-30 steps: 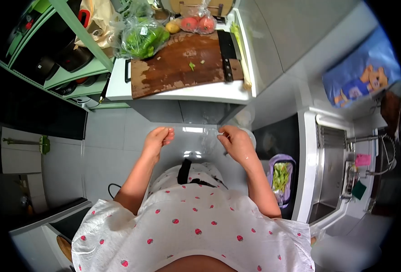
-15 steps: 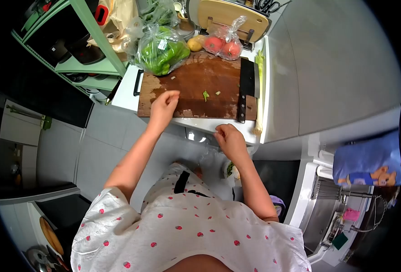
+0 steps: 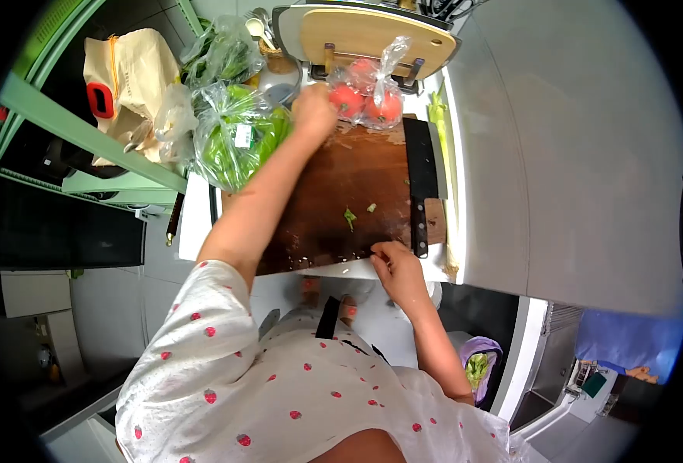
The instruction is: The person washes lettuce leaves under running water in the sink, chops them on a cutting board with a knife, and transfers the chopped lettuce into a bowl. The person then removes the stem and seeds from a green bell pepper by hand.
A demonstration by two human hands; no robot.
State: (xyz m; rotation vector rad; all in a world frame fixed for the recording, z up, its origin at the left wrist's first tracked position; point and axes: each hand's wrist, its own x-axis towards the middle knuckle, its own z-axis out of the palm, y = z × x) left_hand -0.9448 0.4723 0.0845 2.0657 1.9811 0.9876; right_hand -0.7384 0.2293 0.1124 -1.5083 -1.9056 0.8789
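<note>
My left hand (image 3: 314, 114) reaches to the back of the wooden cutting board (image 3: 318, 204), between a bag of green peppers (image 3: 241, 143) and a clear knotted bag of tomatoes (image 3: 368, 99). Its fingers are mostly hidden and blurred, so I cannot make out whether they hold anything. My right hand (image 3: 399, 270) rests by the board's front edge, its fingers loosely curled and a little apart, with nothing visible in them. A cleaver (image 3: 421, 174) lies along the board's right side. Small green scraps (image 3: 350, 218) lie on the board.
Behind the board stand upright chopping boards (image 3: 372, 38) in a rack. A long green stalk (image 3: 443, 154) lies along the counter's right edge by a grey panel (image 3: 503, 154). To the left is a green shelf (image 3: 86, 127) with a paper bag (image 3: 137, 85).
My left hand has moved from the board's left front to its back, where yellowish potatoes showed before. My right hand stays near the front edge. The view has shifted.
</note>
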